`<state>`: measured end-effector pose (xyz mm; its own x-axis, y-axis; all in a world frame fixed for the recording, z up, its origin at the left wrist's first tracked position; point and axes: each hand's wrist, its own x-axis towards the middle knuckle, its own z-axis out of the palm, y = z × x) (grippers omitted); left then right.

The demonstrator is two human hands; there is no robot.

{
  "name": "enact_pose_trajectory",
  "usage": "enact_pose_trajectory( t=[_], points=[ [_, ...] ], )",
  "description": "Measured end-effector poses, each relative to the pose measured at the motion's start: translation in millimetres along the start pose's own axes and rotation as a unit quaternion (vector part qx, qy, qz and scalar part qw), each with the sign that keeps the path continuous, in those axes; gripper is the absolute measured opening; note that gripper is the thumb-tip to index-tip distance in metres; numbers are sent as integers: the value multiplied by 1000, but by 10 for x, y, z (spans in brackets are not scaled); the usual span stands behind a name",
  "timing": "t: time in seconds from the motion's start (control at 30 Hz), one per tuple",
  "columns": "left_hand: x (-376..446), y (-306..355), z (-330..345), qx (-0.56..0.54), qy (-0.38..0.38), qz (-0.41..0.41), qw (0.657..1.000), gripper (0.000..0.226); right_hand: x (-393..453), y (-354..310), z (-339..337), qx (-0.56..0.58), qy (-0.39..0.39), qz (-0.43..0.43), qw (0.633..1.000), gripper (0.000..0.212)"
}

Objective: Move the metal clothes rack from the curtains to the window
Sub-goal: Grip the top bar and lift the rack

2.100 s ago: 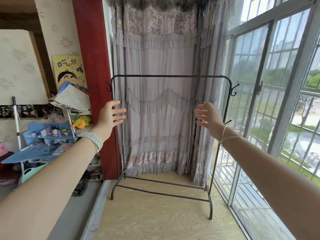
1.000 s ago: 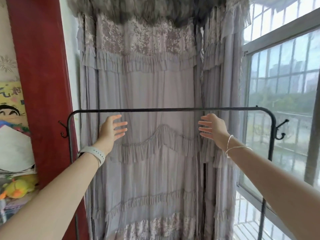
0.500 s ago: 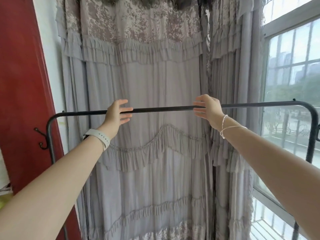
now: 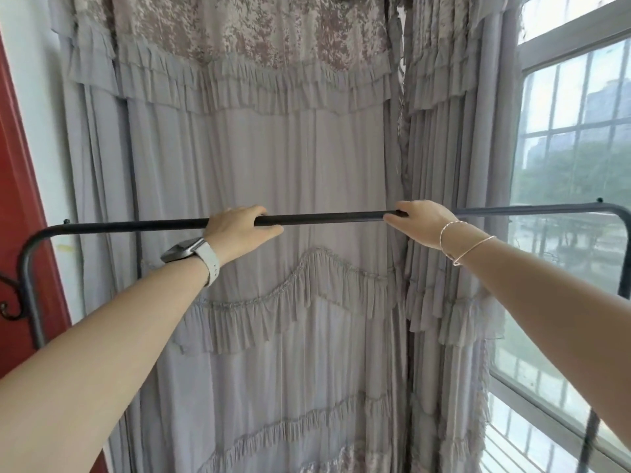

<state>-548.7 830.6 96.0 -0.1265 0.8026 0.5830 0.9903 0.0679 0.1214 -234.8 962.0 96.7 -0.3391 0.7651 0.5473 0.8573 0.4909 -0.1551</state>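
both hands (image 4: 239, 228) grip the rack's top bar (image 4: 324, 218).

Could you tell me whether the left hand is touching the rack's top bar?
Touching: the head view shows the left hand wrapped over the top bar.

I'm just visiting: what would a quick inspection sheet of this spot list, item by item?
Surface: floor out of view.
Job's things: metal clothes rack stands in front of the curtains; window at the right.
Clutter: nothing seen.
Hands: left hand and right hand both closed on the rack's top bar, set apart.
Cables: nothing seen.
Surroundings: red frame at left; smartwatch on left wrist, bracelets on right.
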Motion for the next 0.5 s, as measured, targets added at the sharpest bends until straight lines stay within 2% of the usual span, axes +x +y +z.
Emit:
enact_pose_trajectory(
  t=[0.2, 0.5],
  points=[
    [243, -21, 183, 23, 15, -3, 1000, 60, 93, 173, 45, -17, 16, -17, 1000, 60],
    [360, -30, 284, 24, 15, 22, 999, 62, 76, 210, -94, -16, -37, -9, 999, 59]
  ],
)
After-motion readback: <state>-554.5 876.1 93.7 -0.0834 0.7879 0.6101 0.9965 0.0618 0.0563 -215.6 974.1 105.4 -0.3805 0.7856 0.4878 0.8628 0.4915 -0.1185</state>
